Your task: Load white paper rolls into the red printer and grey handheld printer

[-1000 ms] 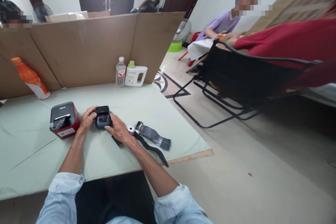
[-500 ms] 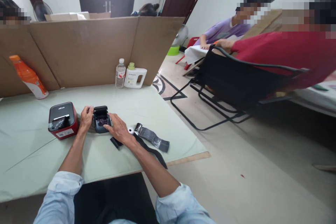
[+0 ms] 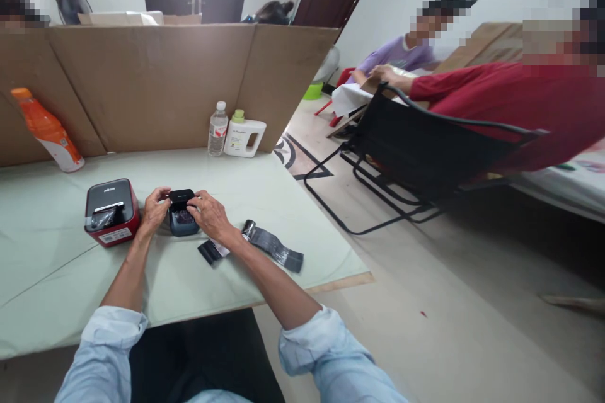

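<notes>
A small dark label printer (image 3: 184, 225) lies on the table with its lid (image 3: 181, 195) raised. Inside its bay something dark and shiny shows, too small to make out. My left hand (image 3: 155, 209) pinches the lid's left edge between thumb and fingers. On the opposite side, my right hand (image 3: 208, 213) has its fingers closed at the lid's right edge. Left of my hands stands a larger red-and-black printer (image 3: 111, 211) with shiny dark film at its slot. By my right wrist lie a dark film strip (image 3: 276, 249) with a rolled end and a short black piece (image 3: 209, 253).
A cardboard screen (image 3: 155, 88) runs along the table's back. Against it stand an orange bottle (image 3: 50, 131), a clear water bottle (image 3: 218, 130) and a white jug (image 3: 246, 136). To the right is a black folding chair (image 3: 425, 145) with a person in red; another person sits beyond.
My right hand has moved up from the printer's bay to the lid's edge. The lid has tilted, showing more of its top. The white roll and long black strip by my right wrist no longer show.
</notes>
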Demonstrator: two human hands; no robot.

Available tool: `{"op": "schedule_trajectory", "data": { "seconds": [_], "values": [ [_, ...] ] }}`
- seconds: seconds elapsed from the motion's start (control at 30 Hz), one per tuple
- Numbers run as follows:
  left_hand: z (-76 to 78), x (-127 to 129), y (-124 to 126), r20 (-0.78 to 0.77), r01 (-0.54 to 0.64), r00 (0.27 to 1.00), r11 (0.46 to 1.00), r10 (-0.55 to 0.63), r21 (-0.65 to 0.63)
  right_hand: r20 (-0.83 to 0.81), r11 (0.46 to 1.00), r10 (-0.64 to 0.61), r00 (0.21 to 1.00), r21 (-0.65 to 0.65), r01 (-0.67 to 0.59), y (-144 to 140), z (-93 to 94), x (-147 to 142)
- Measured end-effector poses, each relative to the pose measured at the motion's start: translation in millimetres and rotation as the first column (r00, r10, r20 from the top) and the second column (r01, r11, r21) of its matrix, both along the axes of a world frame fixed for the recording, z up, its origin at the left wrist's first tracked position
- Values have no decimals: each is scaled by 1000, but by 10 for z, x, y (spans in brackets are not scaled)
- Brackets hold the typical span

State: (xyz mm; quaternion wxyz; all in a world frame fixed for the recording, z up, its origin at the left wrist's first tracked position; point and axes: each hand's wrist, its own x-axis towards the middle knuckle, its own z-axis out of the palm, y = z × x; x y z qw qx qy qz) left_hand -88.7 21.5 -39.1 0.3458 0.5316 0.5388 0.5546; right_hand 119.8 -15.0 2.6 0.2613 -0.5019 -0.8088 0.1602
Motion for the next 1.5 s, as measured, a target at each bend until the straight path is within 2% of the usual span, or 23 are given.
{"op": "schedule_trajectory", "data": {
  "seconds": [0.17, 0.33, 0.57, 0.7, 0.77, 0.97, 1.1, 1.2, 1.3, 1.37, 1.5],
  "values": [
    [-60, 29, 28, 4, -42, 999, 999, 42, -16, -21, 986, 166, 986, 3, -166, 9, -28, 111],
    [-76, 21, 37, -27, 17, 999, 999, -18, -50, 43, 964, 266, 963, -10, -266, 6, -48, 200],
    [-69, -103, 15, -193, 72, 978, 996, -80, -47, 115, 981, 192, 975, 8, -194, 52, 76, 123],
    [-15, -202, -125, -325, 192, 926, 981, -192, -33, 140, 988, 154, 978, -19, -153, 99, 160, 85],
    [15, -193, -177, -362, 216, 908, 976, -212, -30, 126, 991, 136, 983, -34, -133, 125, 195, 70],
    [80, 50, -126, -419, 108, 904, 994, -87, 25, 48, 991, 117, 992, -77, -113, 186, 292, 50],
    [281, 214, -137, -484, 89, 875, 977, 17, 195, -38, 987, 141, 989, -72, -143, 164, 408, 106],
    [565, 335, -233, -533, 186, 846, 942, -10, 278, -97, 988, 153, 983, -15, -155, 96, 535, 189],
    [839, 486, -364, -508, 295, 849, 930, -149, 220, -172, 992, 124, 977, 32, -120, -6, 648, 315],
    [948, 602, -454, -447, 331, 863, 931, -233, 153, -259, 996, 91, 962, 32, -86, -89, 685, 421],
    [965, 829, -625, -364, 429, 847, 903, -388, 37, -515, 995, 58, 855, -45, -95, -308, 651, 652]
  ]
}}
